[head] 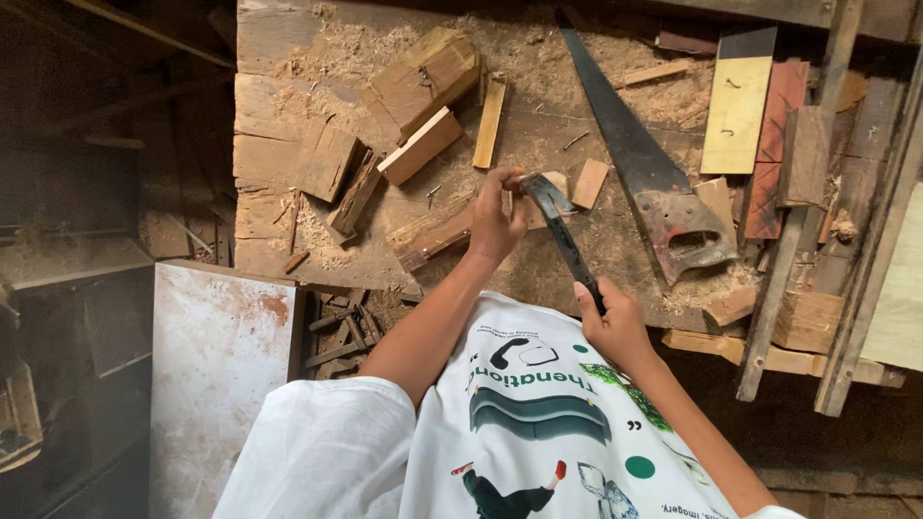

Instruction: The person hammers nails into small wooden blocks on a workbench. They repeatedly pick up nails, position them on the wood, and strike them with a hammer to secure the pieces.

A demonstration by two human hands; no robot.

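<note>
Gripping the hammer (561, 234) by its handle, the right hand (612, 322) sets the head beside the left hand (493, 221), whose fingers pinch a wood strip (435, 234) (nail unseen); driving looks unfinished.

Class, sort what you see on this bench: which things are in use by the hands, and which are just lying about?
In use: left hand, right hand, hammer, wood strip.

Lying about: handsaw, yellow board, wood blocks, sawdust, loose nails.
</note>
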